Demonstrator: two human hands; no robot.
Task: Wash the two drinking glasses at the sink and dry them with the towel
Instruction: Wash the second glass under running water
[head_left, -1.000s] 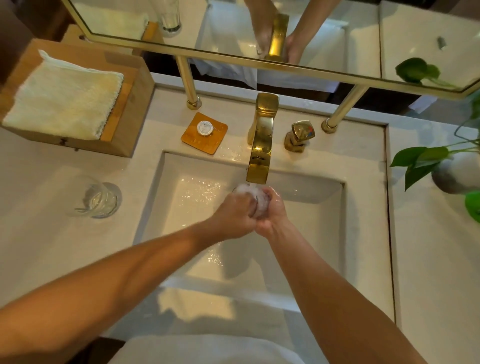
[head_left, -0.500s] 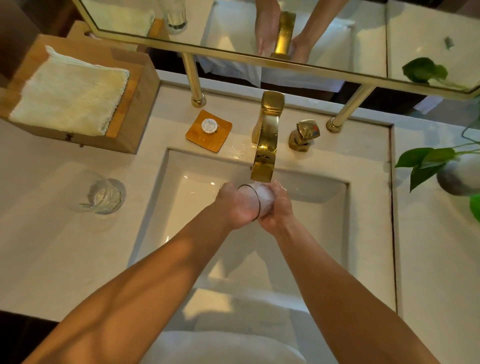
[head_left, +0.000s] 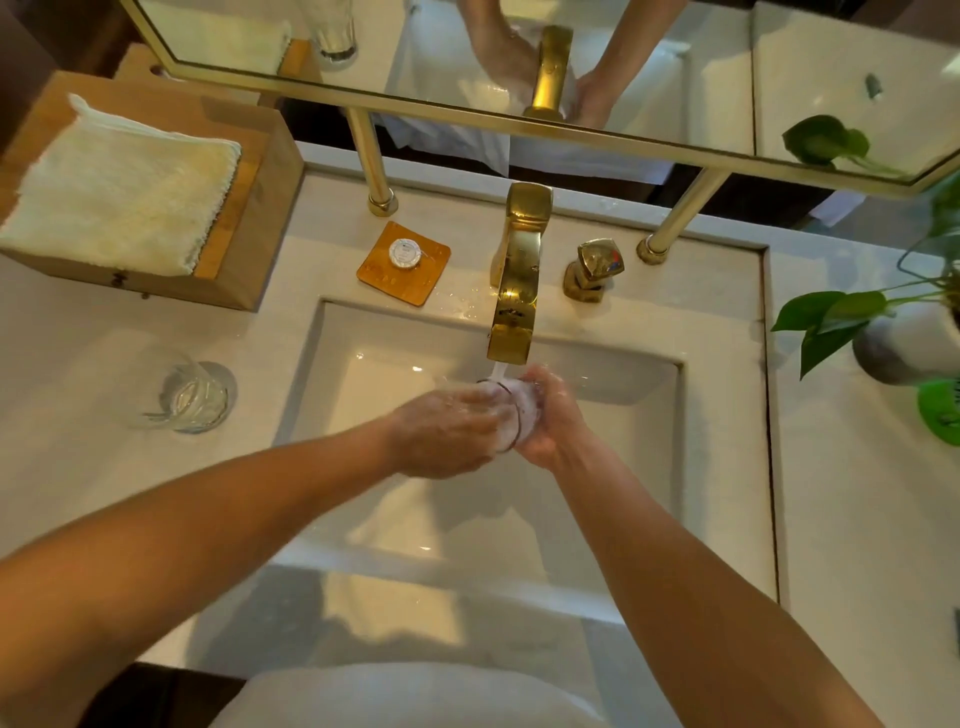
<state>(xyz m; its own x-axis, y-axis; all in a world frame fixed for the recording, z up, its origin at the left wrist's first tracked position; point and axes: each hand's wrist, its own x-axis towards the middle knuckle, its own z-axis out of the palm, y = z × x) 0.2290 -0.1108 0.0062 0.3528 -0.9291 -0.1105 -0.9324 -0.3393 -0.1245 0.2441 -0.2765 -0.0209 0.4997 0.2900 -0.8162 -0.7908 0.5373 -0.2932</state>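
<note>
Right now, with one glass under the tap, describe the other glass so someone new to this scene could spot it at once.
Start at the white sink and go left onto the pale counter. In front of the wooden box holding the folded towel stands a clear drinking glass, alone. Unlike the soapy glass under the gold faucet, nothing touches it.

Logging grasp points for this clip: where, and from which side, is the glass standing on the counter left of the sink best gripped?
Probably round its side wall at mid-height, coming from the front or the sink side. The counter glass seems to stand upright, apart from the wooden box behind it, so its round wall can be wrapped; the clear rim is harder to judge.
</note>
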